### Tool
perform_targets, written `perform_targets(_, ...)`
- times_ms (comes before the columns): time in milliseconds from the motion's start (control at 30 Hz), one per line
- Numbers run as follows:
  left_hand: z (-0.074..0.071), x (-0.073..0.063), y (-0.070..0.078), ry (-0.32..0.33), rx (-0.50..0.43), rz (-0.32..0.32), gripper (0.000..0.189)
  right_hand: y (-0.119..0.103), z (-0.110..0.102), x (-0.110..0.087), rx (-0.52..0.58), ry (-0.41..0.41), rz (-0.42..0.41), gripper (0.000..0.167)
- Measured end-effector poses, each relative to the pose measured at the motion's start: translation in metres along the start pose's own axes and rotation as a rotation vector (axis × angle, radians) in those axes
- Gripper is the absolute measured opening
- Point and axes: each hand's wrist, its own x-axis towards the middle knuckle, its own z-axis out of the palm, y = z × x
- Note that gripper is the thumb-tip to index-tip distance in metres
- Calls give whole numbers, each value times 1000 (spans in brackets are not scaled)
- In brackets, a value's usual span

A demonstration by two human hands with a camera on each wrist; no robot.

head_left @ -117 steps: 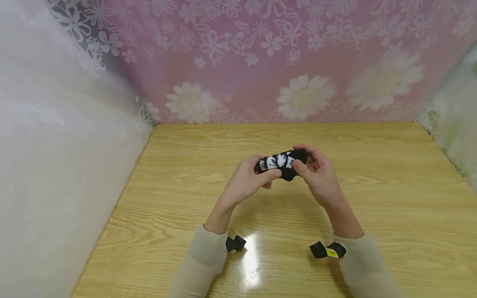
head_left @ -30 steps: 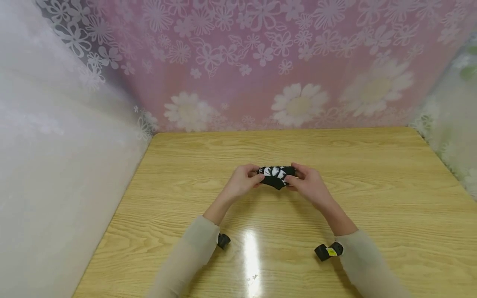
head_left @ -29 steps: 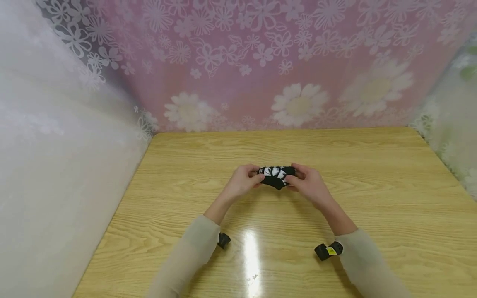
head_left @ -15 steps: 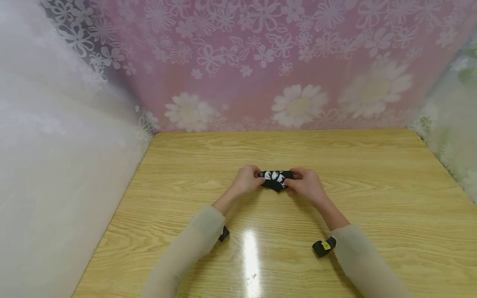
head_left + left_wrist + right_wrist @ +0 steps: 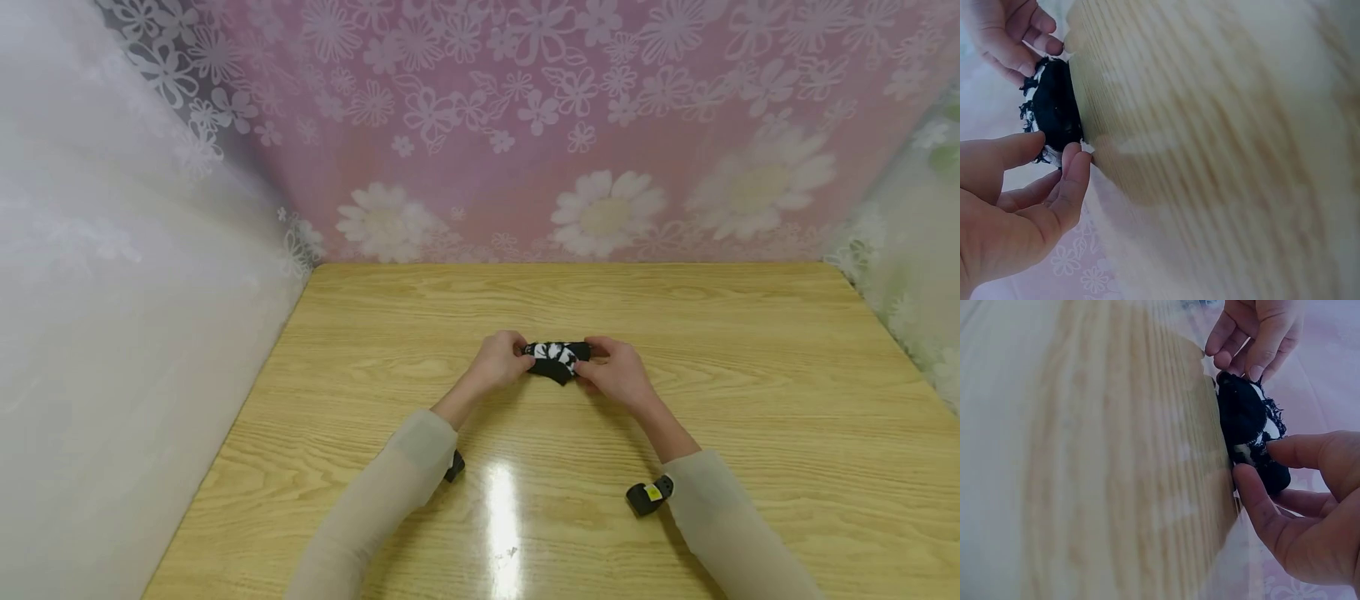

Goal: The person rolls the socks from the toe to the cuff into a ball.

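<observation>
A small folded black sock with a white pattern (image 5: 555, 353) lies level at the middle of the table, right at its surface. Loose black threads fringe one side of it in both wrist views. At its left end my left hand (image 5: 498, 362) pinches it between thumb and fingers. My right hand (image 5: 617, 372) grips the opposite end, thumb on the near face. In the left wrist view the sock's plain black part (image 5: 1057, 103) faces the camera, while the right wrist view shows black and white areas of the sock (image 5: 1244, 412).
The wood-grain table (image 5: 360, 333) spreads around both hands, with a bright glare strip (image 5: 504, 517) near the front. A pink flowered backdrop (image 5: 480, 167) stands behind, and a pale panel (image 5: 135, 333) borders the left. Black wrist devices (image 5: 648, 496) hang at both sleeves.
Since the earliest frame both hands have lowered the sock towards the table and levelled it from a tilt. Over the last half second the hands and sock have barely moved.
</observation>
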Motion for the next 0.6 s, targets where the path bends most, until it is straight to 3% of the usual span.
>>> perform_targets(267, -2, -1, 0, -6, 0, 6, 40, 2, -3, -2, -4, -8, -5, 60)
perform_targets(600, -24, -11, 1, 127, 79, 65, 45, 0, -8, -8, 1, -7, -34, 60)
